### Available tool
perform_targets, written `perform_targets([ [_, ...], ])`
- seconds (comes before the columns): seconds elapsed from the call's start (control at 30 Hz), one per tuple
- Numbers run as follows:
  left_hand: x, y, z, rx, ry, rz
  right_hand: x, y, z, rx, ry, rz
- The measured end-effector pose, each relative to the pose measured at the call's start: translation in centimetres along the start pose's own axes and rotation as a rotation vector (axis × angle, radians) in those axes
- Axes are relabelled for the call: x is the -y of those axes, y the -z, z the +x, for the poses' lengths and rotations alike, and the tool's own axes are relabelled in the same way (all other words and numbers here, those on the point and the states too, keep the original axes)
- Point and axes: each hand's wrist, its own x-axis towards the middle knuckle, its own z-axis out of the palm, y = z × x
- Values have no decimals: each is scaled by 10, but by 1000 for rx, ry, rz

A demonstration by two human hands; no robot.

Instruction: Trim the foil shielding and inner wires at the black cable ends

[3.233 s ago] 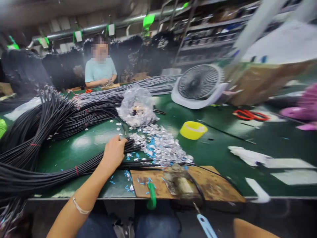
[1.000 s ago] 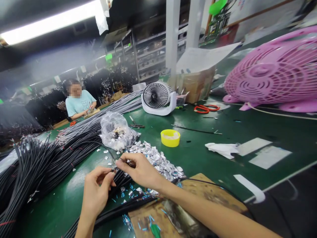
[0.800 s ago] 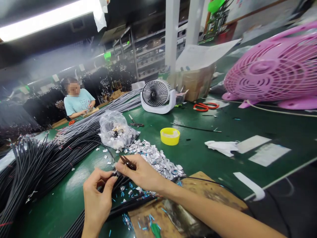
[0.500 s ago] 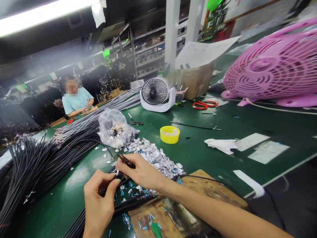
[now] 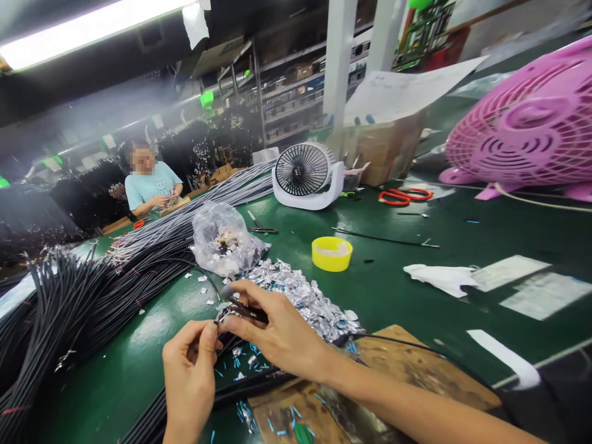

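Observation:
My left hand (image 5: 190,373) is closed in a pinch on the end of a black cable (image 5: 216,323), most of which the fingers hide. Right beside it, my right hand (image 5: 277,333) is shut on dark tweezers (image 5: 252,311), with its fingertips close to the cable end. A bit of silvery foil shows between the two hands. Behind them spreads a heap of foil scraps (image 5: 305,299), and small blue snippets (image 5: 241,361) lie below. Under the wrists runs a bundle of black cables (image 5: 250,385).
Long cable bundles (image 5: 152,271) cover the left side. A plastic bag of scraps (image 5: 222,240), a yellow tub (image 5: 332,262), a white fan (image 5: 308,176), red-handled scissors (image 5: 404,196) and a pink fan (image 5: 522,129) stand or lie beyond. A co-worker (image 5: 155,185) sits across.
The view has shifted a little, so things sit further right. My right hand has turned and its fingers have closed down nearer the cable end; the tweezers no longer point up as clearly.

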Motion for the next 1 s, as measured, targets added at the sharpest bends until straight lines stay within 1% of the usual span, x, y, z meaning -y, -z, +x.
perform_targets([
  [0.07, 2, 1, 0, -3, 30, -41, 0, 1, -1, -51, 37, -67],
  [0.13, 5, 2, 1, 3, 53, -82, -1, 0, -2, -71, 102, -134],
  [0.3, 7, 2, 2, 20, 81, -162, -7, -3, -5, -5, 202, -229],
  [0.47, 3, 2, 1, 10, 75, -202, -11, -4, -6, -20, 220, -236],
  [0.7, -2, 1, 0, -31, 41, -191, -8, -1, -8, -49, 246, -292],
  [0.77, -4, 0, -3, -80, 17, -155, -7, -1, -8, -62, 242, -313],
  [0.87, -5, 0, -7, -206, -49, -29, -6, -1, -8, -66, 242, -322],
  [0.9, -3, 0, -8, -228, -68, 0, -5, -1, -8, -60, 243, -316],
  [0.93, -1, 0, -8, -222, -80, 3, -5, -1, -8, -53, 244, -308],
  [1.0, 3, 1, -7, -170, -91, -33, -5, -1, -7, -46, 246, -292],
])
